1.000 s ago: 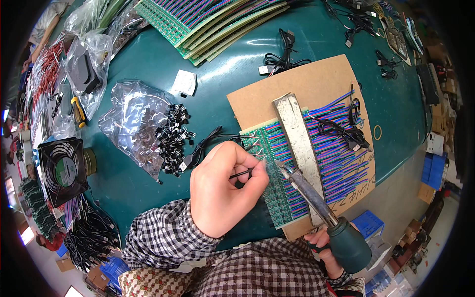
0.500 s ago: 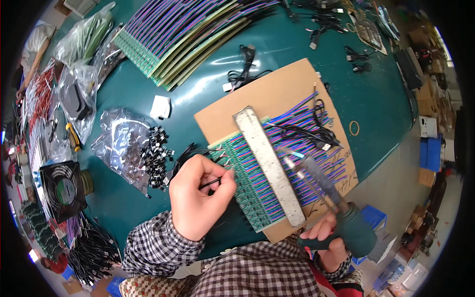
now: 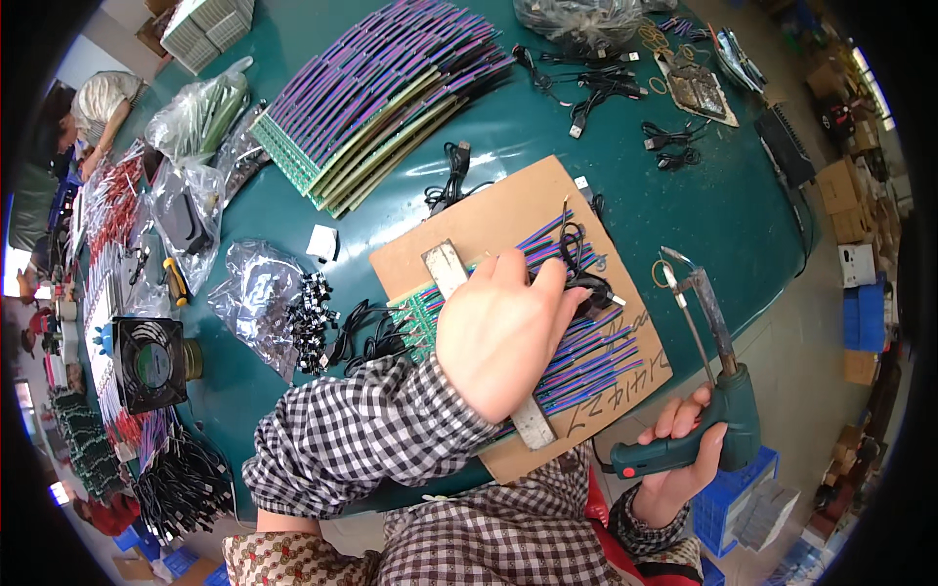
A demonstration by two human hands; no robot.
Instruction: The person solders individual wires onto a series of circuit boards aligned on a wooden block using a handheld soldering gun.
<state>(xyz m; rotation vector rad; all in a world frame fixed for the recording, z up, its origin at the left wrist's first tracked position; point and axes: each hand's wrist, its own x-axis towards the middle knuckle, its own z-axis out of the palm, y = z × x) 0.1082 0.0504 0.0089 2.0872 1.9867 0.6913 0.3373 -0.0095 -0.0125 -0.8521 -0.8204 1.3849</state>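
My left hand [image 3: 503, 327] reaches across a worn metal bar [image 3: 445, 269], its thumb and fingers closing on a black USB cable [image 3: 598, 291]; some fingertips are hidden. Beneath the bar lies a green circuit board panel [image 3: 415, 320] with rows of blue, purple and black wires [image 3: 596, 356]. Both rest on a sheet of brown cardboard [image 3: 532, 190]. My right hand [image 3: 699, 459] grips a dark green soldering gun [image 3: 738, 420] by its handle. Its metal tip and thin feed tube point up and away, off the cardboard's right side.
Stacked wired panels [image 3: 391, 107] stand at the far left. Nearer are a plastic bag [image 3: 259, 303], small black connectors [image 3: 311, 317] and a black fan [image 3: 149, 363]. More black cables [image 3: 596, 88] and a soiled tray [image 3: 699, 88] lie far right. Another person [image 3: 103, 107] sits far left.
My left hand has gone from the panel's left edge, where it pinched a black wire, rightward over the bar to the cable. The soldering gun has moved away from the panel, rightward.
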